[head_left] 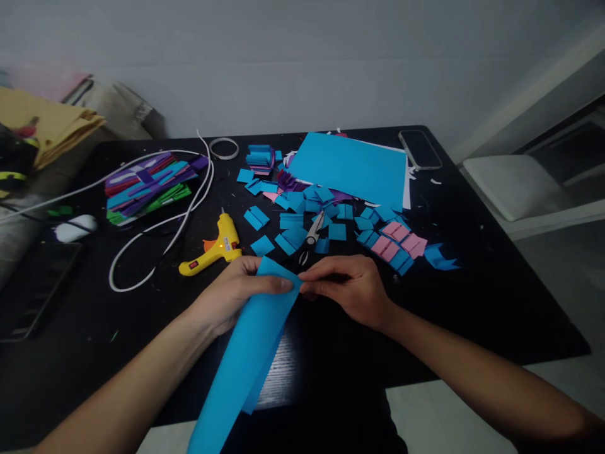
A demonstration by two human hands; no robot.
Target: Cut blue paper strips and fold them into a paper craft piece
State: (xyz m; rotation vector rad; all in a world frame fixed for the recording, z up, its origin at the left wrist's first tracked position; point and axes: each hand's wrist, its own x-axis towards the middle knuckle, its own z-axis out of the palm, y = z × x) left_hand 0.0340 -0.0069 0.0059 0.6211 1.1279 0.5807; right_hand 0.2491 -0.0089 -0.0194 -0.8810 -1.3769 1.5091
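Note:
A large blue paper sheet [255, 334], bent over into a loose fold, hangs down toward the table's front edge. My left hand [241, 287] grips its upper part, thumb on top and fingers behind. At the sheet's upper right corner, my right hand [347, 284] pinches the edge between thumb and fingers. Just beyond the hands lie scissors [314, 233] with dark handles, blades pointing away. Around them are scattered small folded blue paper pieces [293, 221]. A group of pink folded pieces [397, 239] lies among blue ones to the right.
A yellow glue gun [218, 246] lies left of the hands, near a looping white cable [182, 221]. Bundled coloured paper strips [151, 186] sit behind it. Farther back are a flat blue sheet [352, 164], a tape ring [224, 149] and a phone [420, 150] by the table's corner.

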